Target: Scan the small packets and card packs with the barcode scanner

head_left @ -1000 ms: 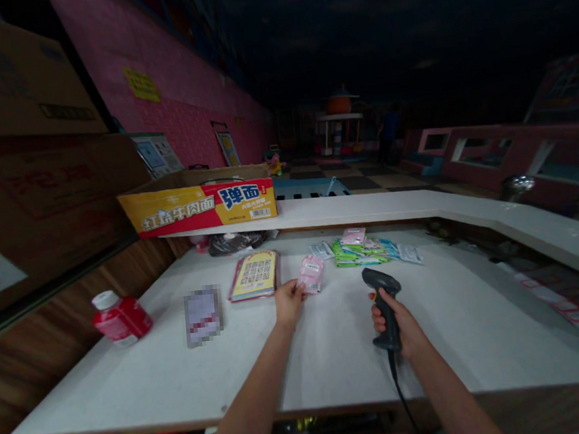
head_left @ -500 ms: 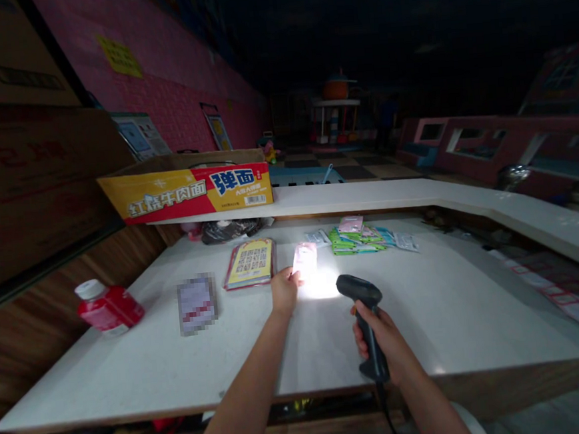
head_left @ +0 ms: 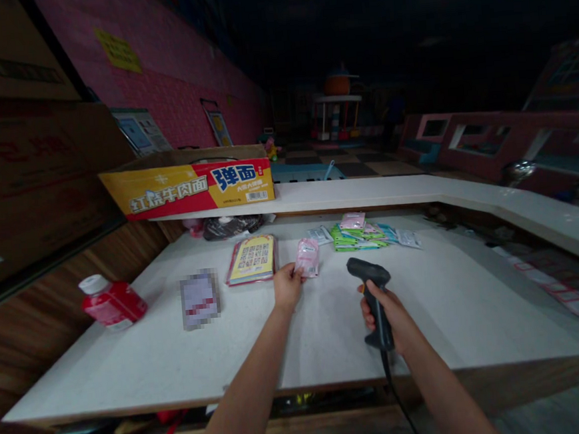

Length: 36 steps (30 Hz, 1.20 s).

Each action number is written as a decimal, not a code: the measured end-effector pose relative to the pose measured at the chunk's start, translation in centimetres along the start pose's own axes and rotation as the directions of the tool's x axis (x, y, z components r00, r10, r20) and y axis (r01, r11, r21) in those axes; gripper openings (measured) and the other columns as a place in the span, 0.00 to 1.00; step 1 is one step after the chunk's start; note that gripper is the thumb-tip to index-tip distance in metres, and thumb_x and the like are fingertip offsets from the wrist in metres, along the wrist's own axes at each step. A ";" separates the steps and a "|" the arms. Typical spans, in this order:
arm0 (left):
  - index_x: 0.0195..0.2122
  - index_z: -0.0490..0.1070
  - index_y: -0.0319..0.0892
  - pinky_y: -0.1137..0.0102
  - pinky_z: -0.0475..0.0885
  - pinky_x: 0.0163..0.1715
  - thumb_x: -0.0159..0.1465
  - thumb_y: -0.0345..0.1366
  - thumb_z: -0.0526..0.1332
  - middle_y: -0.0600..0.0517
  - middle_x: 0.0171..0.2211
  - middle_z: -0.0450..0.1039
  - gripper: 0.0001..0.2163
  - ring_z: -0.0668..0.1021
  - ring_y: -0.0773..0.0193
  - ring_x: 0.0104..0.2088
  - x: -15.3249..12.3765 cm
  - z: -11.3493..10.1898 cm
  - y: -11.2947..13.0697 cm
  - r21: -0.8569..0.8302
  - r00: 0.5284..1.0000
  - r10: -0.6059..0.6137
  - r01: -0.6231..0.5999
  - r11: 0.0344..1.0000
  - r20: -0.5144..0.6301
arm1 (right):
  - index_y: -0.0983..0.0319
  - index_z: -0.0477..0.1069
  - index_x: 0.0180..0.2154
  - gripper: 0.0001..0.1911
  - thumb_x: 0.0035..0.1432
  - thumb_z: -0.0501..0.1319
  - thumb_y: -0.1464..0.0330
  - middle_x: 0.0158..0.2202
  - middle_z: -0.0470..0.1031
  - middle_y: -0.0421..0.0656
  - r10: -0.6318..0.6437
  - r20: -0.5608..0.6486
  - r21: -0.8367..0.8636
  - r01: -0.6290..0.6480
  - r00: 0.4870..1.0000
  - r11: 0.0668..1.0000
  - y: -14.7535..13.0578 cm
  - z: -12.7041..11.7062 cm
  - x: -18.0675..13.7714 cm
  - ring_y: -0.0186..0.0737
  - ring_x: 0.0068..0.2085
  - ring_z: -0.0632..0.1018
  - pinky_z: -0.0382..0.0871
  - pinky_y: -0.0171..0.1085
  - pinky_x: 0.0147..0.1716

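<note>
Pinched by its lower left edge in my left hand (head_left: 289,286) is a small pink packet (head_left: 307,257), held just over the white counter (head_left: 280,351) or resting on it; I cannot tell which. My right hand (head_left: 384,310) is wrapped round the handle of a black barcode scanner (head_left: 369,272), whose head points left toward the packet. No light shows from it. Its cable runs down past the counter's front edge. Behind the scanner lies a pile of green packets (head_left: 356,236) with a pink packet (head_left: 353,220) on top and silvery ones beside it.
Left of my left hand lies a yellow card with printed codes (head_left: 253,256). Farther left are a blurred pale pack (head_left: 200,299) and a red bottle with a white cap (head_left: 113,302). A yellow and red carton (head_left: 192,189) stands on the raised ledge (head_left: 358,193).
The scanner's bright light on the pink packet and counter has gone out. My right hand has moved the scanner slightly right and away from me. My left hand still grips the packet.
</note>
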State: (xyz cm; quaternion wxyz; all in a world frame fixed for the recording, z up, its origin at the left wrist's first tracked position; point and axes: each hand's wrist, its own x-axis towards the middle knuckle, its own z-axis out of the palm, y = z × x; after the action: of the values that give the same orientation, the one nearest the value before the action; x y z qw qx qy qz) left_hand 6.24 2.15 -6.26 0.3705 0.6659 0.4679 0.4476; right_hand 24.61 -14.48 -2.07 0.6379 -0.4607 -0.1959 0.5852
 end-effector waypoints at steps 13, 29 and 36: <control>0.36 0.71 0.39 0.71 0.70 0.28 0.60 0.36 0.55 0.52 0.26 0.74 0.09 0.76 0.64 0.24 -0.3 -0.1 0.8 -0.008 0.995 -0.076 0.076 0.997 -0.071 | 0.62 0.68 0.35 0.15 0.50 0.70 0.63 0.21 0.62 0.33 -0.015 0.166 0.508 -0.073 0.986 0.859 -1.8 -5.4 4.4 0.26 0.19 0.65 0.63 0.25 0.15; 0.44 0.76 0.43 0.62 0.66 0.49 0.68 0.40 0.51 0.42 0.45 0.73 0.15 0.72 0.54 0.47 -2.2 1.3 3.9 0.771 0.965 0.053 -0.236 0.591 0.255 | 0.62 0.67 0.35 0.13 0.51 0.69 0.66 0.21 0.63 0.34 0.010 0.170 0.565 -0.106 0.985 0.818 -1.6 -5.3 4.2 0.26 0.19 0.66 0.64 0.24 0.15; 0.56 0.67 0.33 0.60 0.63 0.54 0.68 0.43 0.52 0.34 0.57 0.65 0.22 0.68 0.48 0.57 1.7 1.8 3.1 0.844 0.989 -0.052 -0.093 0.528 0.141 | 0.62 0.67 0.36 0.13 0.51 0.69 0.68 0.21 0.62 0.33 0.016 0.171 0.586 -0.114 0.985 0.802 -1.7 -5.2 4.6 0.26 0.19 0.65 0.63 0.24 0.14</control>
State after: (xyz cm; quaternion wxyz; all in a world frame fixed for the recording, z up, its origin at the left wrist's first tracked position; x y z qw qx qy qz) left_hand 9.15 2.74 -3.59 0.0288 0.7987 0.5895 0.1173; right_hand 30.78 -11.96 -4.65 0.7118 -0.1972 -0.0369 0.6731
